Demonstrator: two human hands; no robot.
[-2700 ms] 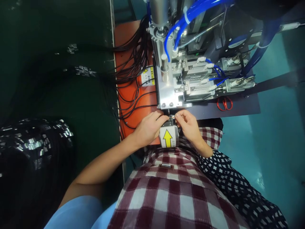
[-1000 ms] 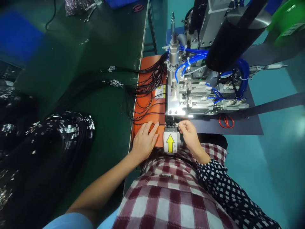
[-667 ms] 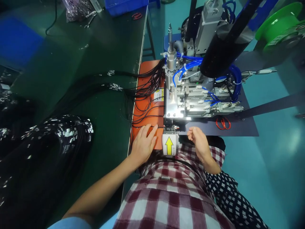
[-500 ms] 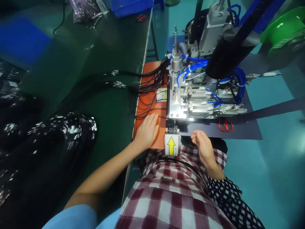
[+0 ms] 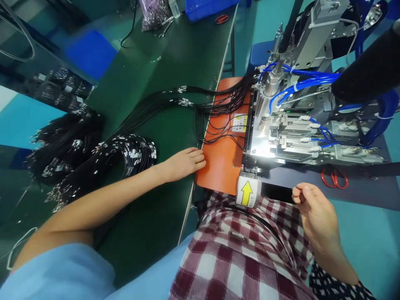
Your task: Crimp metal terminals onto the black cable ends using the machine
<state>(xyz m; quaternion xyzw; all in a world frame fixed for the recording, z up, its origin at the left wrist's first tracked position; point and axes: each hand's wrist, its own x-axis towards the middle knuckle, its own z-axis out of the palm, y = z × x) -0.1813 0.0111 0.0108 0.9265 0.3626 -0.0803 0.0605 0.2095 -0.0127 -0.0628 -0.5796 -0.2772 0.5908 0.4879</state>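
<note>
My left hand [image 5: 185,163] lies flat with its fingers stretched out and nothing in them. Its fingertips reach over the left edge of the orange plate [image 5: 218,164], just below thin black cables [image 5: 223,104] that run into the metal machine [image 5: 265,125]. My right hand [image 5: 317,210] hangs in front of the machine, to the right of the guide piece with a yellow arrow [image 5: 248,191]. Its fingers are curled in with the thumb against them; whether anything is inside is hidden.
A curved bundle of black cables with silvery ends [image 5: 137,154] lies on the green table [image 5: 175,208], with a darker heap [image 5: 65,141] beyond. Red-handled scissors [image 5: 334,178] rest by the machine. A blue bin [image 5: 209,8] and another red-handled tool [image 5: 221,19] are at the far edge.
The view has swung left. My left hand has drawn back leftward from the orange plate's middle to its edge. My right hand has moved a little right, still curled.
</note>
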